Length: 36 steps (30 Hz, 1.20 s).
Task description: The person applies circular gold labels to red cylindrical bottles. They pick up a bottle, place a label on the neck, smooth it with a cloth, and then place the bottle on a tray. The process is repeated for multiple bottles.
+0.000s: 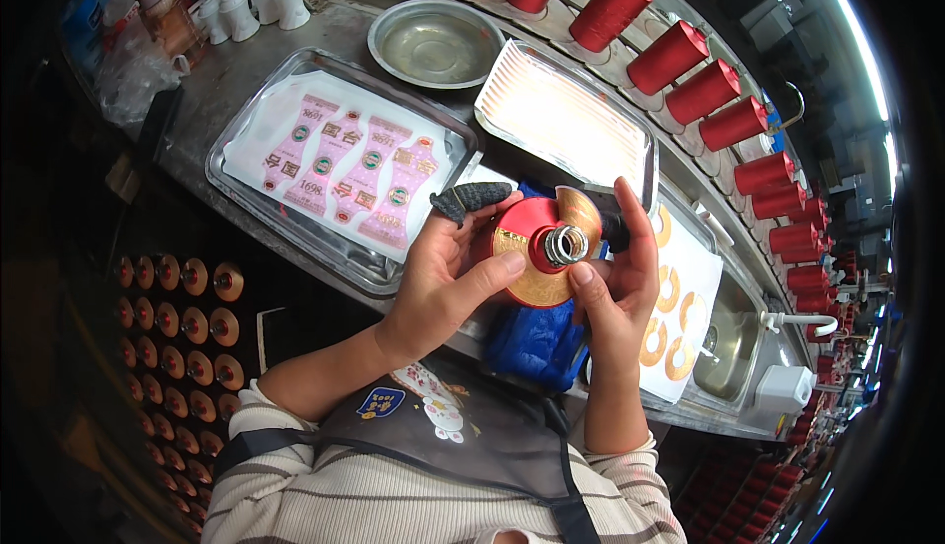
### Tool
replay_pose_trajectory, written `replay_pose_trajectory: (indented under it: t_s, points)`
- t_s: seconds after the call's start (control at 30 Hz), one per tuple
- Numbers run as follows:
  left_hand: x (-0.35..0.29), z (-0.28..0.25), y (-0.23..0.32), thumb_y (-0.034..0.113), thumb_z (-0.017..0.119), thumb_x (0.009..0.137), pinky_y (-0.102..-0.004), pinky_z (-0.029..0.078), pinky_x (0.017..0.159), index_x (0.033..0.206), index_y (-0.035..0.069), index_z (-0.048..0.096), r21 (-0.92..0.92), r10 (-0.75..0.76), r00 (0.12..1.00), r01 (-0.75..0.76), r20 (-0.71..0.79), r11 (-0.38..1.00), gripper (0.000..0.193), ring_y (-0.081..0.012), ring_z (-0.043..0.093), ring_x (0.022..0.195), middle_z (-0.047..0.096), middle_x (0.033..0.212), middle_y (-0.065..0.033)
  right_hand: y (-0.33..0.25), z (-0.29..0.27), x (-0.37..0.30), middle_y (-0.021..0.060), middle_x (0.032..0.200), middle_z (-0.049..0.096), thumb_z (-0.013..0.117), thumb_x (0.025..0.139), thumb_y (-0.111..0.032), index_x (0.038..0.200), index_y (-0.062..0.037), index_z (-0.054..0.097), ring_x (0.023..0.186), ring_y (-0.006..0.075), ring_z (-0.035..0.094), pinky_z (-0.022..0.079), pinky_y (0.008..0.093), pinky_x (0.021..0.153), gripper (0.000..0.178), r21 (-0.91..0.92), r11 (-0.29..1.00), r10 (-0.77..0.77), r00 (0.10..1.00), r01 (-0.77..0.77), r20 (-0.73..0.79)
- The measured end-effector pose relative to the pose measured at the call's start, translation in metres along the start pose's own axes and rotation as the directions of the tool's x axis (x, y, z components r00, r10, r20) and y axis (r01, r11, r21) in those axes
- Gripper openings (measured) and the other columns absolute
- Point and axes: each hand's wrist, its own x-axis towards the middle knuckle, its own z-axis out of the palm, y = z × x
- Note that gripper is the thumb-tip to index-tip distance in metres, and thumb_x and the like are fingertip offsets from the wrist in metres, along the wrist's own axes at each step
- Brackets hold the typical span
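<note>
Mouth toward me, a red bottle [522,217] with a bare threaded neck [566,246] is held between my two hands. A gold ring-shaped decal [536,276] lies around its shoulder, and one end of it [580,212] stands up beside the neck. My left hand [443,273] grips the bottle's left side, thumb on the shoulder; a dark finger cover [471,198] sits on one finger. My right hand [622,293] closes on the other side, its thumb tip at the decal's edge and its index finger stretched upward. The bottle's lower body is hidden.
Patterned pink decals lie on a metal tray [221,165] at left. Behind are a round metal basin [433,50] and a bright tray [561,116]. Gold ring decals [679,358] lie on a white sheet at right, by a sink [733,342]. Red bottles [610,7] line a conveyor. Blue cloth [535,347] is below.
</note>
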Motion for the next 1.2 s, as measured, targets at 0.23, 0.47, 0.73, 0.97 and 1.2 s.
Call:
replay_pose_trajectory:
  t_s: [0.23, 0.47, 0.73, 0.97, 1.2]
  points:
    - [0.0, -0.004, -0.004, 0.002, 0.07, 0.091, -0.0356, 0.039, 0.114, 0.145, -0.003, 0.037, 0.069, 0.045, 0.997, -0.049, 0.065, 0.996, 0.064, -0.0205, 0.049, 0.133, 0.049, 0.142, -0.0155, 0.006, -0.005, 0.002, 0.0181, 0.149, 0.046, 0.071, 0.089, -0.003, 0.156, 0.003, 0.029, 0.094, 0.0115, 0.068, 0.055, 0.0224, 0.078, 0.079, 0.033, 0.999, 0.028, 0.998, -0.03, 0.063]
    - [0.001, -0.002, -0.001, 0.002, 0.07, 0.091, -0.0362, 0.039, 0.114, 0.146, -0.004, 0.036, 0.054, 0.035, 0.998, -0.039, 0.058, 0.998, 0.064, -0.0214, 0.05, 0.133, 0.049, 0.142, -0.0162, 0.004, -0.004, 0.002, 0.0174, 0.162, 0.03, 0.067, 0.091, 0.0, 0.155, 0.0037, 0.028, 0.102, 0.0142, 0.068, 0.055, 0.0236, 0.082, 0.075, 0.08, 0.996, 0.027, 0.996, -0.034, 0.081]
    - [0.001, 0.004, -0.002, 0.004, 0.076, 0.088, -0.0355, 0.043, 0.111, 0.145, -0.003, 0.034, 0.148, 0.048, 0.997, -0.057, 0.062, 0.987, 0.071, -0.0203, 0.052, 0.13, 0.049, 0.14, -0.0158, 0.009, 0.002, 0.003, 0.0174, 0.161, 0.033, 0.067, 0.093, -0.002, 0.154, 0.0041, 0.031, 0.107, 0.0145, 0.066, 0.055, 0.0236, 0.083, 0.071, 0.068, 0.997, -0.044, 0.999, 0.042, 0.029]
    - [0.0, 0.005, -0.001, 0.004, 0.076, 0.088, -0.0356, 0.043, 0.111, 0.146, -0.003, 0.033, 0.153, 0.043, 0.998, -0.051, 0.054, 0.987, 0.072, -0.0205, 0.052, 0.13, 0.049, 0.14, -0.0155, 0.009, 0.003, 0.004, 0.0174, 0.159, 0.035, 0.068, 0.093, -0.005, 0.153, 0.0038, 0.033, 0.106, 0.0135, 0.065, 0.055, 0.0226, 0.08, 0.07, 0.06, 0.996, -0.067, 0.997, 0.065, 0.031]
    - [-0.001, 0.005, -0.002, 0.006, 0.075, 0.089, -0.0364, 0.041, 0.112, 0.147, -0.002, 0.031, 0.131, 0.041, 0.998, -0.046, 0.046, 0.99, 0.073, -0.0209, 0.05, 0.132, 0.047, 0.142, -0.0155, 0.008, 0.002, 0.004, 0.0171, 0.159, 0.036, 0.068, 0.093, -0.004, 0.153, 0.0037, 0.034, 0.096, 0.0097, 0.066, 0.054, 0.0213, 0.077, 0.07, 0.048, 0.998, -0.053, 0.998, 0.051, 0.042]
